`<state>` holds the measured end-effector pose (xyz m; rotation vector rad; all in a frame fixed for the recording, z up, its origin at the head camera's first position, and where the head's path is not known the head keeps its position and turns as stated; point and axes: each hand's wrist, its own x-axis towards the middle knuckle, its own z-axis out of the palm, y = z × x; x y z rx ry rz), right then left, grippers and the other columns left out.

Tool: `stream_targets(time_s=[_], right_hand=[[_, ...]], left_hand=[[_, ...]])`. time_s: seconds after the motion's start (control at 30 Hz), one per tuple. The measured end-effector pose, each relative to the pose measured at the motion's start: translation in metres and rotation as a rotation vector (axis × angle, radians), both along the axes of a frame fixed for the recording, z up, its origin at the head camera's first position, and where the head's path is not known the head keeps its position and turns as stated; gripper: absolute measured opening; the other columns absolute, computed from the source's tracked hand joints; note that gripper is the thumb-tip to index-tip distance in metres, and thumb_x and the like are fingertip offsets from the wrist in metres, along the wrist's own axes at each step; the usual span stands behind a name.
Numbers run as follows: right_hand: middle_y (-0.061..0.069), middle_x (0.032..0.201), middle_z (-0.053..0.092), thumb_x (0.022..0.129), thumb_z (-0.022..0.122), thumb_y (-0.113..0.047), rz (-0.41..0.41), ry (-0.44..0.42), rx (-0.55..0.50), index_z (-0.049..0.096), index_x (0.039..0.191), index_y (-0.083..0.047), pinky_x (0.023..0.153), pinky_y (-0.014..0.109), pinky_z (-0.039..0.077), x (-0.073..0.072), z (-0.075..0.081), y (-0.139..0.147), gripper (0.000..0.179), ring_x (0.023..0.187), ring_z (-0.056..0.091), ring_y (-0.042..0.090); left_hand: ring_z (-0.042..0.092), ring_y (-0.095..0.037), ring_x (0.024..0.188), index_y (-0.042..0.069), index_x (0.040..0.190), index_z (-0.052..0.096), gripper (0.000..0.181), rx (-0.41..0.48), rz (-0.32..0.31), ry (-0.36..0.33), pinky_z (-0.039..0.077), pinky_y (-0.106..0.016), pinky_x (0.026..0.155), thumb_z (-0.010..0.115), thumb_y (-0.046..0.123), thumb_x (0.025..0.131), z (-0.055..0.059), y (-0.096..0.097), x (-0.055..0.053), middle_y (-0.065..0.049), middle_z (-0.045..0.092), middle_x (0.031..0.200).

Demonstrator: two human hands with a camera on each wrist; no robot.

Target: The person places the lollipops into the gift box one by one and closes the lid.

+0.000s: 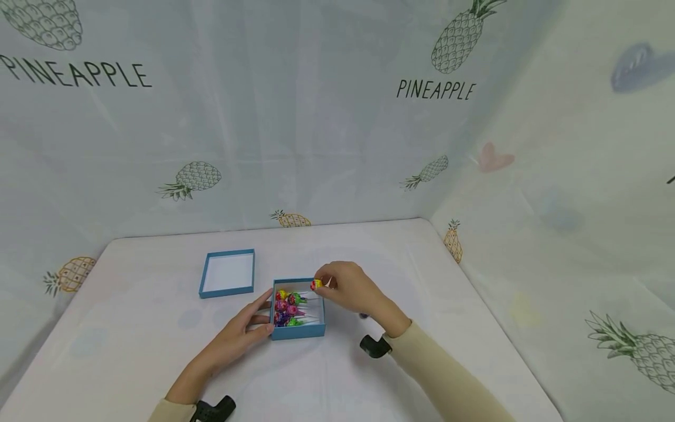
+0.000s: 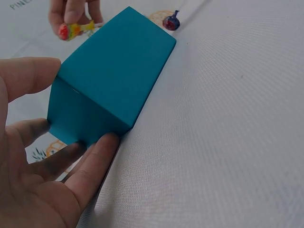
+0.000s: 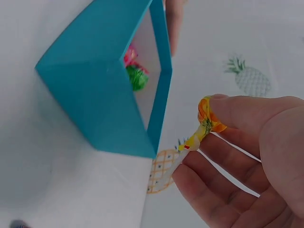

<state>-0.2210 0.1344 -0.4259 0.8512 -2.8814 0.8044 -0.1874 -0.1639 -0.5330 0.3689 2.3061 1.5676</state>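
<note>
A blue box with a white inside stands uncovered on the table. Several wrapped lollipops lie in it, pink, green, yellow and dark, white sticks pointing right. My left hand rests against the box's left side, fingers and thumb spread and touching its wall in the left wrist view. Over the box's back right corner, my right hand pinches a lollipop in a yellow and orange wrapper between thumb and fingers. Its white stick points away from the palm in the right wrist view.
A blue-rimmed lid lies inside up, behind and left of the box. One dark blue lollipop lies on the table right of the box, mostly hidden by the right wrist in the head view. A pineapple-print curtain hangs behind the table.
</note>
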Motion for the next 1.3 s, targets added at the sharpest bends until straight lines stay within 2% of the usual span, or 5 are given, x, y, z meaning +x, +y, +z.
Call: stream_targets(time_s=[0.2, 0.43, 0.7, 0.93, 1.3], right_hand=[[-0.005, 0.094, 0.072, 0.098, 0.080, -0.023, 0.042, -0.030, -0.016, 0.076, 0.115, -0.013, 0.071, 0.021, 0.053, -0.003, -0.003, -0.021, 0.021, 0.083, 0.063, 0.007], [-0.005, 0.092, 0.073, 0.097, 0.081, -0.023, 0.079, -0.064, -0.016, 0.076, 0.113, -0.013, 0.071, 0.018, 0.053, -0.004, -0.014, -0.036, 0.020, 0.079, 0.063, 0.005], [-0.004, 0.093, 0.075, 0.098, 0.079, -0.021, 0.106, -0.113, 0.027, 0.076, 0.115, -0.009, 0.068, 0.015, 0.053, -0.003, -0.028, -0.045, 0.021, 0.077, 0.062, 0.001], [-0.004, 0.093, 0.075, 0.099, 0.078, -0.020, 0.122, -0.075, 0.100, 0.076, 0.114, -0.009, 0.064, 0.014, 0.050, 0.002, -0.036, -0.050, 0.020, 0.068, 0.057, 0.002], [-0.005, 0.084, 0.073, 0.096, 0.082, -0.020, 0.122, 0.007, 0.203, 0.079, 0.108, -0.010, 0.063, 0.012, 0.045, 0.004, -0.038, -0.057, 0.017, 0.065, 0.052, 0.001]], left_hand=[[0.056, -0.029, 0.137, 0.035, 0.170, 0.025, 0.078, 0.008, -0.001, -0.005, 0.050, -0.041, 0.109, 0.068, 0.038, 0.105, -0.001, -0.001, 0.000, -0.015, 0.041, 0.165], [0.055, -0.030, 0.137, 0.035, 0.169, 0.026, 0.078, 0.025, -0.011, -0.007, 0.051, -0.043, 0.107, 0.069, 0.038, 0.104, -0.001, -0.001, -0.001, -0.015, 0.040, 0.165], [0.056, -0.029, 0.137, 0.035, 0.169, 0.026, 0.078, 0.023, -0.008, -0.006, 0.050, -0.029, 0.102, 0.069, 0.037, 0.104, -0.002, -0.001, -0.001, -0.015, 0.041, 0.165], [0.056, -0.029, 0.137, 0.033, 0.170, 0.026, 0.078, 0.028, -0.003, -0.009, 0.050, -0.033, 0.104, 0.069, 0.036, 0.104, -0.004, -0.001, 0.000, -0.015, 0.041, 0.165], [0.056, -0.029, 0.136, 0.036, 0.169, 0.027, 0.078, 0.020, 0.004, -0.016, 0.051, -0.043, 0.108, 0.069, 0.039, 0.104, -0.002, -0.001, -0.001, -0.014, 0.041, 0.165]])
